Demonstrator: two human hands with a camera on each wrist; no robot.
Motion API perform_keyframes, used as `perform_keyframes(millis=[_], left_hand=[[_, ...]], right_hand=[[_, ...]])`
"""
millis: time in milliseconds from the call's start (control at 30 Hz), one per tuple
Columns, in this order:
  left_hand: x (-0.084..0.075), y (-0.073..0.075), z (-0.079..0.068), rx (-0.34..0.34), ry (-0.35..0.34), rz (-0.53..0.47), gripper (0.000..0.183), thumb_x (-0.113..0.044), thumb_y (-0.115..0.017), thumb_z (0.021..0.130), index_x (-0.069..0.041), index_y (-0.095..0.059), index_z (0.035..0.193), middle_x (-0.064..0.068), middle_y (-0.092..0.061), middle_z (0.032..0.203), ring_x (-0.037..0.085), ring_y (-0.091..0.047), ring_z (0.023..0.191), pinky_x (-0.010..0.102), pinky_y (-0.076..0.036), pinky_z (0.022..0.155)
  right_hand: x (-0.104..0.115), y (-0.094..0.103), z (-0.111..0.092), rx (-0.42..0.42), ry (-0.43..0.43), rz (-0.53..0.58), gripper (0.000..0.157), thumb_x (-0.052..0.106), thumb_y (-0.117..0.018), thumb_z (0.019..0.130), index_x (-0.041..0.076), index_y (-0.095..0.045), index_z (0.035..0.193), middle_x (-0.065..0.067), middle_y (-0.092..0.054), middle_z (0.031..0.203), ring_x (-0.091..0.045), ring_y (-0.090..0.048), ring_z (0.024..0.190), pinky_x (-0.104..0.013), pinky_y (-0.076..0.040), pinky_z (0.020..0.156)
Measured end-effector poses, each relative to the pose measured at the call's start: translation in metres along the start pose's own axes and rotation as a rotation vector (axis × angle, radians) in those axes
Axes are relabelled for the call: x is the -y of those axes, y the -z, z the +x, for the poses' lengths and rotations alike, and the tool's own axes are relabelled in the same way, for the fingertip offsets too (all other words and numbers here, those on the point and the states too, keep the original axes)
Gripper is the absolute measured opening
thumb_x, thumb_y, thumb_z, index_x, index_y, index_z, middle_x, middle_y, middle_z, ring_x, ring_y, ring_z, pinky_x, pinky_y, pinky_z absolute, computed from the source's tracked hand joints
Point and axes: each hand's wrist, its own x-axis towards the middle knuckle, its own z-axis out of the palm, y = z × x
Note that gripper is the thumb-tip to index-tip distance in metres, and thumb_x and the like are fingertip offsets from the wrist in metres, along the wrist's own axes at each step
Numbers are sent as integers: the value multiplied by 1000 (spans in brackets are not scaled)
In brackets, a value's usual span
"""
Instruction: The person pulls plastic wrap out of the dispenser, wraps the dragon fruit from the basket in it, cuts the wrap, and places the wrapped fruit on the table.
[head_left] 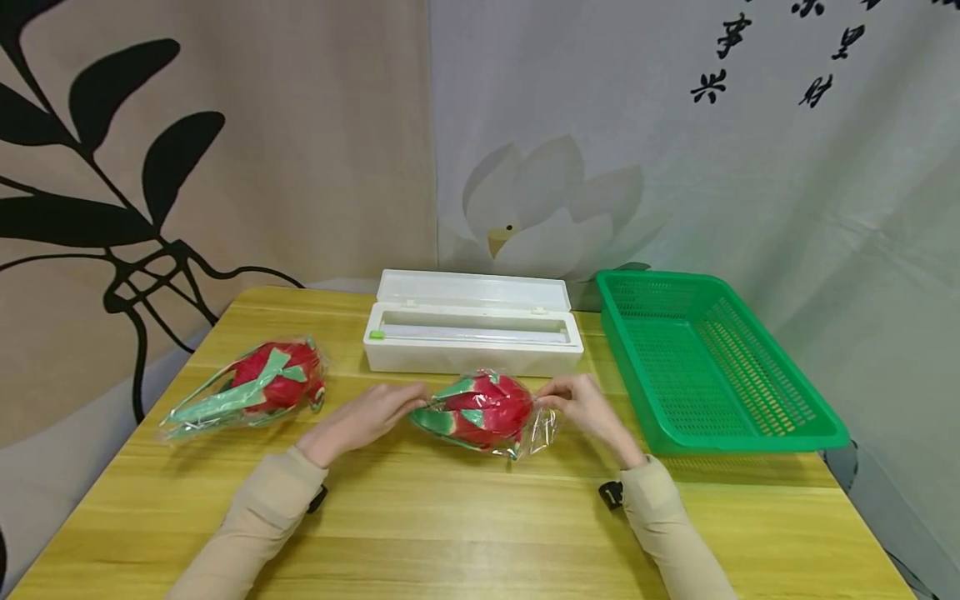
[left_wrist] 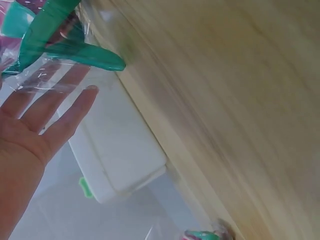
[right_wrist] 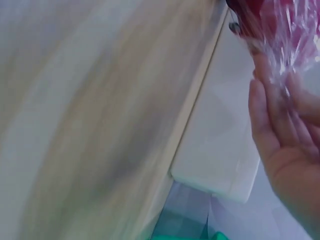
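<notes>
A red dragon fruit (head_left: pixel 491 410) with green leaf tips, wrapped in clear plastic film (head_left: pixel 542 429), is held over the middle of the table. At its left, leafy end, my left hand (head_left: pixel 382 408) pinches the film; in the left wrist view the fingers (left_wrist: pixel 75 112) reach under the film beside the green leaves. My right hand (head_left: pixel 581 400) pinches the loose film at the other end, and the right wrist view shows that film gathered into a bunch between thumb and fingers. On the left lies a second film-wrapped dragon fruit (head_left: pixel 281 375), apart from both hands.
Behind the held fruit stands a long white cling film box (head_left: pixel 472 360), its lid up, with a roll inside and a green slider at the left. A green plastic basket (head_left: pixel 652 400) stands at the right. The wooden table (head_left: pixel 465 533) meets a printed curtain (head_left: pixel 337 142) at the back.
</notes>
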Motion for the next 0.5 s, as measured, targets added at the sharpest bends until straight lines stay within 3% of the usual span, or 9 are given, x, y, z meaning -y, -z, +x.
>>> perform_keyframes(millis=[133,267,333,500], left_hand=[[-3,0,-4,26,51,17,29,-29,-42,102,-9,-58,116,1,-69,95,6,-58,73,25,-53,72],[-5,0,-7,51,63,47,41,-31,-59,93,-8,-53,126,7,-68,115,17,-66,97,35,-55,85],[-4,-1,-8,46,37,70,45,-25,-66,88,-6,-52,127,8,-67,118,19,-66,102,36,-55,88],[0,-4,-9,16,-25,121,44,-14,-68,87,-6,-50,126,8,-68,116,17,-68,98,31,-56,84]], right_hand=[[-3,10,-4,138,21,18,18,6,-64,88,0,-70,104,-16,-72,100,-18,-67,86,-25,-56,75],[-3,16,-8,235,36,19,33,6,-70,83,1,-65,115,-15,-69,113,-28,-65,103,-41,-53,90],[-3,16,-7,220,51,-28,35,7,-73,80,4,-66,115,-12,-69,113,-29,-64,105,-47,-51,93],[-2,9,-4,82,114,-180,22,12,-75,78,9,-72,100,-4,-74,101,-24,-67,98,-43,-53,90]])
